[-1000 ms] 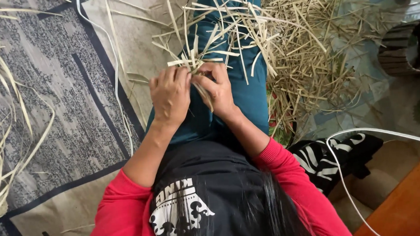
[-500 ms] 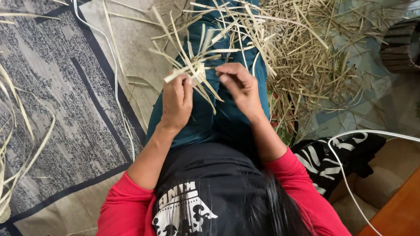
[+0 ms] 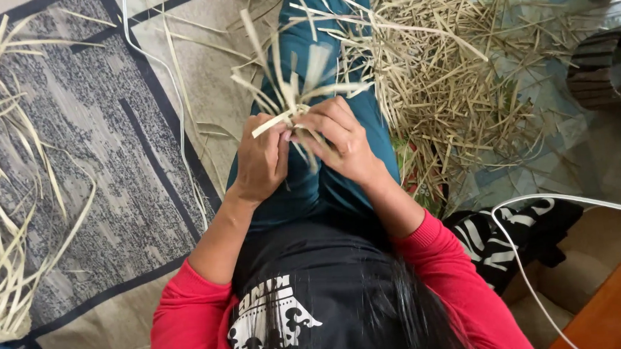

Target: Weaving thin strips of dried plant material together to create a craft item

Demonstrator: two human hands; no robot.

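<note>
The small bundle of pale dried leaf strips (image 3: 290, 105) is sitting over the person's lap, above the teal trouser leg (image 3: 325, 188), its loose ends fanning upward and outward. The left hand (image 3: 261, 159) is closing around the base of the bundle, its fingers (image 3: 274, 131) pressed together and pinching one flat strip that is jutting out sideways. The right hand (image 3: 340, 142) is meeting it from the other side, its fingers (image 3: 315, 122) curling tight onto the crossing point. By the look of it, a plaiting or folding step is under way at the bundle's base; the next move seems to be calling for a firm hold on the crossing while one strip is being bent over its neighbours.

Right of the bundle a thick heap of cut strips (image 3: 446, 92) is covering the floor. Left of the bundle longer strips (image 3: 6, 230) are lying on the grey patterned rug (image 3: 93, 156). A white cable (image 3: 174, 97) is running just left of the bundle and may be snagging stray ends
</note>
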